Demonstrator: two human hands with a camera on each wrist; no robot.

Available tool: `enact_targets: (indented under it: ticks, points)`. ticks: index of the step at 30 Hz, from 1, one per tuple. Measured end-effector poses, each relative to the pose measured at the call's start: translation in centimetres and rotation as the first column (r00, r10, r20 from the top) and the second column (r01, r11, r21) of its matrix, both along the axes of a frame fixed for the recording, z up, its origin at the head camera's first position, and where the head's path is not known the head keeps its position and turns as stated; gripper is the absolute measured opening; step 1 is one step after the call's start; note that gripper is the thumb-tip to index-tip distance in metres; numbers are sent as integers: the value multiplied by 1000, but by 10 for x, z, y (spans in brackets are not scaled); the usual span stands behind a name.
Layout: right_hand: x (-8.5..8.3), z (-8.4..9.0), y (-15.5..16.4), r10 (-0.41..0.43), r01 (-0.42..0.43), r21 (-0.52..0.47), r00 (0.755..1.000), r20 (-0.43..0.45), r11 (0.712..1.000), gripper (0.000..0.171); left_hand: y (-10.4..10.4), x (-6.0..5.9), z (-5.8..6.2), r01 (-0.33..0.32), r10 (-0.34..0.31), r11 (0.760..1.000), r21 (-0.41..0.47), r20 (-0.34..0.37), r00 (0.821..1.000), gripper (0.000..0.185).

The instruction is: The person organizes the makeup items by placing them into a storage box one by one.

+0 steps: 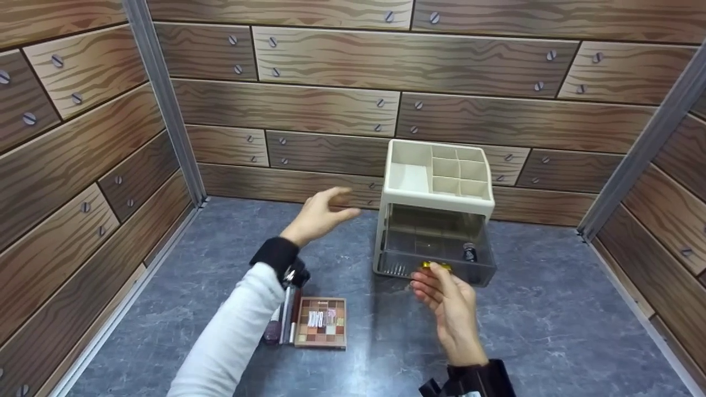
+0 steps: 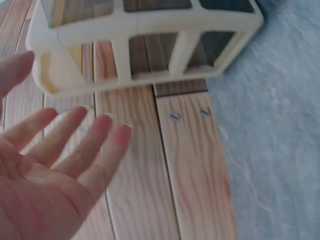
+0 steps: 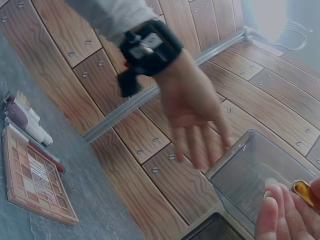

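My right hand (image 1: 449, 309) is at the front of the smoky clear drawer (image 1: 408, 256), pinching its gold handle (image 1: 426, 265) between thumb and fingers. This drawer sticks out from a cream desktop organizer (image 1: 436, 197). Inside it, toward the right, is a small dark bottle (image 1: 469, 252). The gold handle (image 3: 304, 191) also shows between the fingers in the right wrist view. My left hand (image 1: 320, 214) hovers left of the organizer with nothing in it, fingers apart. In its wrist view the left palm (image 2: 42, 195) faces up beneath the organizer's pale frame (image 2: 100, 86).
An eyeshadow palette (image 1: 321, 322) lies at the front left of the grey tabletop (image 1: 543, 309). Several slim tubes (image 1: 288, 317) and a dark-capped bottle (image 1: 272, 332) are beside it, partly behind the left sleeve. Wood-patterned walls (image 1: 309, 107) enclose the table, close behind the organizer.
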State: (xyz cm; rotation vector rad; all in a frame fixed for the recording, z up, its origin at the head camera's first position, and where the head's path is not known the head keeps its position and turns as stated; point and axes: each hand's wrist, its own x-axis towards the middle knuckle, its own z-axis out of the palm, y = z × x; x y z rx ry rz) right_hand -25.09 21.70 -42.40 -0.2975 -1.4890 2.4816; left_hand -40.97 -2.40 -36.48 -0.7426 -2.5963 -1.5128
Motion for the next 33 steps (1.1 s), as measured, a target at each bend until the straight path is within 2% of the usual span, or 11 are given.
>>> enact_targets:
  ticks: [4, 9, 16, 19, 24, 28, 33]
  points:
    - [0, -2, 1, -4, 4, 0, 1000, -4, 1000, 22, -23, 9, -12, -53, 56, 998, -39, 68, 996, 60]
    - [1, -2, 2, 3, -3, -2, 1000, -6, 1000, 21, -50, 21, -27, -90, 107, 988, -123, 144, 984, 57]
    - [1, -1, 0, 8, -8, -20, 1000, -18, 1000, 22, -84, 35, -43, -121, 157, 981, -151, 249, 956, 55]
    - [1, -2, 0, 14, -14, -22, 1000, -12, 1000, 21, -97, 41, -50, -128, 177, 974, -189, 269, 947, 54]
    - [2, -3, 1, 18, -18, -13, 1000, -9, 1000, 22, -113, 46, -60, -118, 195, 958, -261, 290, 937, 49]
    - [2, -3, 2, 6, -6, -11, 1000, -14, 1000, 25, -122, 48, -65, -84, 191, 940, -332, 307, 932, 47]
    - [3, -2, 0, 16, -16, -18, 1000, -10, 1000, 24, -133, 55, -72, -49, 210, 897, -440, 327, 921, 45]
